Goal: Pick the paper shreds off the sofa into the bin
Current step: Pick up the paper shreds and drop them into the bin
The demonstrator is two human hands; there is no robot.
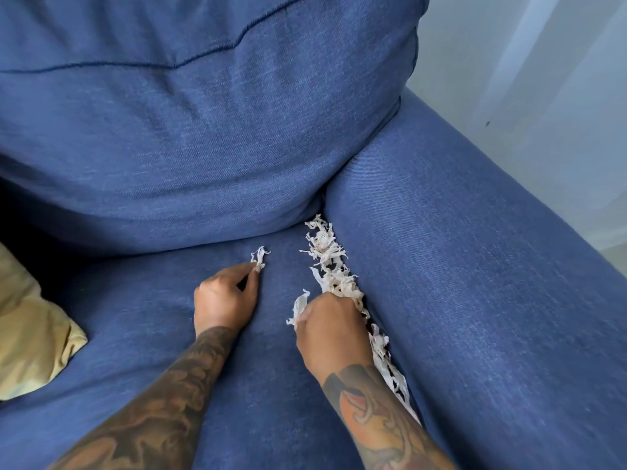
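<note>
blue sofa seat filled view, bin not visible; left hand pinched a small shred tuft, right hand gripped shreds; most of the shred line lay along right armrest crease, task looked early

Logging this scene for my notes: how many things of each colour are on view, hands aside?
Blue: 1, the sofa
White: 3, the shred clump pinched by the left hand, the clump gripped by the right hand, the line of shreds along the armrest crease
Yellow: 1, the cushion
Total: 5
</note>
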